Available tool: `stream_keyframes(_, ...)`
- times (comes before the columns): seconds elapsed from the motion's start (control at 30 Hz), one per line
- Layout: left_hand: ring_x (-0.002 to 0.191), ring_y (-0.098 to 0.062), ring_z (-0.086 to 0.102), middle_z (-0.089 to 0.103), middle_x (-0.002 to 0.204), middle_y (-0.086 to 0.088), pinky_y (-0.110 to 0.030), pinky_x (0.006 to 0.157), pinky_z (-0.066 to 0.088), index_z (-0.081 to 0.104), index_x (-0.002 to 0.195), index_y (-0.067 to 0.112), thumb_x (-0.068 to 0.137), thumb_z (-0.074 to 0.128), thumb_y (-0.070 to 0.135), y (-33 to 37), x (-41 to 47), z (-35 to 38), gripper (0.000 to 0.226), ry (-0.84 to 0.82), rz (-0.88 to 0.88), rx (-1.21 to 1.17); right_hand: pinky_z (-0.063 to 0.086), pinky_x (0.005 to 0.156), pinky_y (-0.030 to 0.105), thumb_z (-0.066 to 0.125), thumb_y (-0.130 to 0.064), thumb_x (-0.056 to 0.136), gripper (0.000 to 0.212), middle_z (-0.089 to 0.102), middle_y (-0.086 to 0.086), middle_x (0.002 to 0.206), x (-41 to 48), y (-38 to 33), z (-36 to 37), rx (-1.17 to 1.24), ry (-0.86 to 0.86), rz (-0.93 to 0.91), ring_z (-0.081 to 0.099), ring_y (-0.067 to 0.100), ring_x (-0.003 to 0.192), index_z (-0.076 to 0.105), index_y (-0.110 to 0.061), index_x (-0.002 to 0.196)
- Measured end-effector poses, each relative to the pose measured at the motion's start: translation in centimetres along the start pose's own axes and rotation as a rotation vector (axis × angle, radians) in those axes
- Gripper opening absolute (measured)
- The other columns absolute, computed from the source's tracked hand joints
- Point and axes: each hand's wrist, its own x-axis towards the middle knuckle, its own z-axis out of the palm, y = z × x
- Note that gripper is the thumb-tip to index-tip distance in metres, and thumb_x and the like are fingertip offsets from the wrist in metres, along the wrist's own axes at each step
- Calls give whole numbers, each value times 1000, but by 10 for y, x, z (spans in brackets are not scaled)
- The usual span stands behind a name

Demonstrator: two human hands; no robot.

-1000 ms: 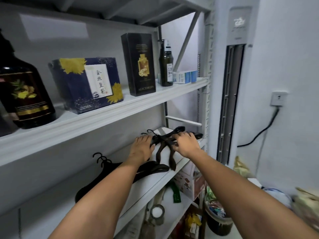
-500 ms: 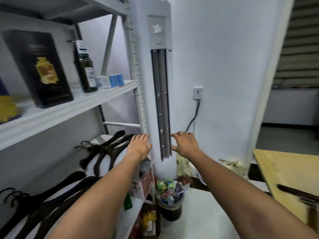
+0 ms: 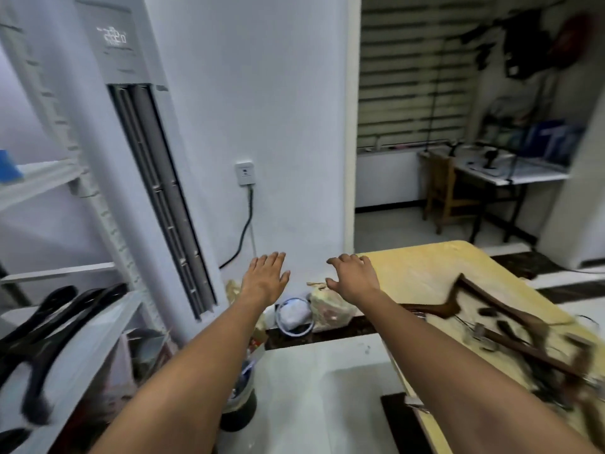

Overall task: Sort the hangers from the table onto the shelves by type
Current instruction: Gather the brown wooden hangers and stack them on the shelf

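AC unit btwn shelf, table

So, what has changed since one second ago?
Both hands let go of the black hangers on the shelf. The left hand and the right hand moved right, open and empty, toward the table with the brown wooden hangers. The black hangers stayed on the shelf.
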Motion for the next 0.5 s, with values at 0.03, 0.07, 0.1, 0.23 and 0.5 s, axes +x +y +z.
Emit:
stream_keyframes(0.03, 145, -20, 18, 17, 158, -2, -37, 120, 8, 13, 151, 16, 102, 25, 38, 15, 7, 3, 55, -5, 28, -5, 28, 107, 39, 47, -45, 94, 50, 51, 3, 136, -5, 15, 0, -9, -8, 27, 44, 23, 127, 42, -25, 140)
stream_keyframes(0.07, 145, -21, 17, 17, 158, -2, -37, 120, 8, 13, 151, 16, 102, 24, 38, 28, 12, 6, 55, -6, 53, -6, 27, 107, 40, 46, -45, 94, 50, 51, 3, 137, -10, 29, 1, -18, -15, 50, 44, 24, 127, 42, -25, 140)
stream_keyframes(0.1, 145, -21, 17, 17, 159, -2, -37, 120, 7, 13, 151, 16, 102, 24, 38, 44, 18, 8, 55, -12, 85, -6, 27, 107, 40, 46, -45, 95, 50, 51, 4, 137, -16, 45, 2, -25, -21, 81, 44, 24, 127, 42, -25, 140)
stream_keyframes(0.23, 145, -22, 17, 16, 159, -3, -37, 120, 7, 12, 151, 16, 102, 23, 38, 99, 38, 18, 55, -28, 201, 4, 27, 108, 41, 46, -42, 94, 49, 51, 4, 137, -39, 100, 2, -28, -31, 192, 44, 24, 127, 43, -24, 140)
stream_keyframes(0.5, 145, -22, 17, 17, 158, -3, -37, 120, 8, 11, 151, 15, 102, 21, 38, 200, 65, 29, 55, -47, 380, 14, 29, 108, 41, 46, -42, 95, 48, 50, 5, 136, -87, 189, 2, -37, -37, 372, 43, 25, 127, 43, -23, 140)
